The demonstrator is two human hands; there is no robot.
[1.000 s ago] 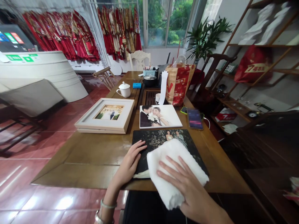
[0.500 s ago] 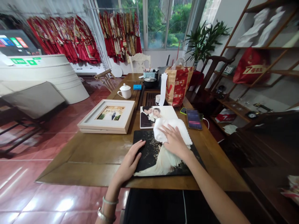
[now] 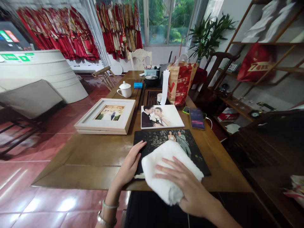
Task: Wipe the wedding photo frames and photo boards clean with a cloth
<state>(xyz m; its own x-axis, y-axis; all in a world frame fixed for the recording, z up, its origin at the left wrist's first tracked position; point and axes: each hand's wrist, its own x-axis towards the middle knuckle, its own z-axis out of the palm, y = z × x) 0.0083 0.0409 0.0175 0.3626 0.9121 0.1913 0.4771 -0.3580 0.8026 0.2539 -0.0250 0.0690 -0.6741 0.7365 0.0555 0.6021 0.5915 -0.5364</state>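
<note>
A dark wedding photo panel (image 3: 149,148) lies flat at the near edge of the wooden table. My left hand (image 3: 131,161) rests along its left edge, fingers stretched out. Under my right hand (image 3: 182,179) is a white cloth (image 3: 161,158), pressed on the panel's lower part by spread fingers; the cloth hangs a little past the near edge. It hides most of the dress in the picture, while two figures show above it. A lighter wedding photo panel (image 3: 174,115) lies just beyond the dark one.
To the left lie stacked pale wooden picture frames (image 3: 106,115). A white lidded mug (image 3: 124,89), a blue box (image 3: 138,85) and a black bowl (image 3: 151,80) stand farther back. On the right are a paper bag (image 3: 179,85) and a phone (image 3: 196,118) with a cable.
My right hand has drawn the cloth from the panel's upper part down to its near edge, uncovering the two figures. The left hand stays at the left edge. The view has tilted down slightly.
</note>
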